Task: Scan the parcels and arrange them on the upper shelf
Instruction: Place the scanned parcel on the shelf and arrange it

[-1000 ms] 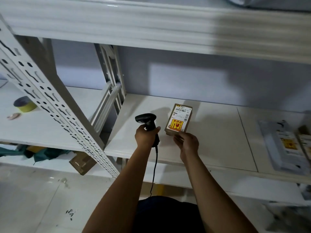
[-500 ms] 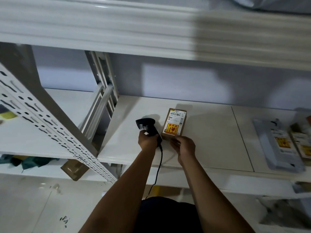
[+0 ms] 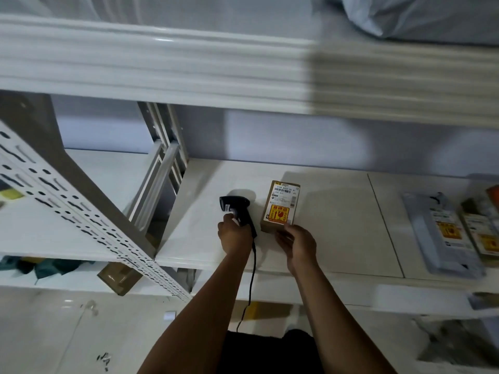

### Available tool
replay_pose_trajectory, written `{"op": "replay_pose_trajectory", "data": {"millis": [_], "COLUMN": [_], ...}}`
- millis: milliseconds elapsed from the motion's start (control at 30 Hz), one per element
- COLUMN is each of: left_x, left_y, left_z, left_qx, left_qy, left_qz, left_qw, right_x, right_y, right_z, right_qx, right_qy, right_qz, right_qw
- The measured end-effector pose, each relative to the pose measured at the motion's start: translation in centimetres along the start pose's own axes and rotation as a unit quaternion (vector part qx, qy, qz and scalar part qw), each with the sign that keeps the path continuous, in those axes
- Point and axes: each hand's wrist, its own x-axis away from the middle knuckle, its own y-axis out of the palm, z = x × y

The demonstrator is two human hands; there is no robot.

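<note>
1. The upper shelf, where the parcels belong, runs high above both hands. It fills more of the view than a second ago, so the head seems to have tipped up toward it. A grey bag lies on it, up and right of the grip.
2. The lower board lies under the hands. More parcels lie well right of the grip.
3. The box has sunk from a raised, tilted hold to flat or nearly flat over the board, label up, stretching away from the gripping fingers. I cannot tell whether it touches the board.
4. The right hand pinches the box's near end between thumb and fingers.
5. The left hand is curled round the scanner's handle.
6. The scanner has dropped too. It sits just left of the box, its head turned away from the label.
7. The scan is probably finished, and the lift to the upper shelf comes next.
</note>
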Motion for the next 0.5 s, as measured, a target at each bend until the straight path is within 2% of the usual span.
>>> {"op": "replay_pose_trajectory", "data": {"millis": [100, 167, 233, 367, 500], "left_x": [1.3, 2.5, 3.5, 5.7, 8.9], "left_y": [-0.1, -0.2, 0.0, 1.1, 3.1], "left_z": [0.6, 1.6, 2.7, 3.8, 3.3], "left_qx": [0.002, 0.063, 0.107, 0.157, 0.176], "left_qy": [0.084, 0.118, 0.111, 0.045, 0.029], "left_qz": [0.035, -0.006, -0.062, -0.169, -0.213], "left_qw": [0.996, 0.991, 0.986, 0.972, 0.961], "right_x": [0.5, 0.9, 1.4, 3.2, 5.0], "right_y": [-0.4, -0.7, -1.0, -2.7, -6.1], "right_z": [-0.1, -0.4, -0.9, -1.7, -3.3], "right_qx": [-0.021, -0.023, -0.016, -0.020, -0.015], "right_qy": [-0.008, -0.020, -0.033, -0.045, -0.077], "right_qz": [-0.012, -0.024, -0.041, -0.067, -0.070], "right_qw": [1.000, 0.999, 0.998, 0.997, 0.994]}}
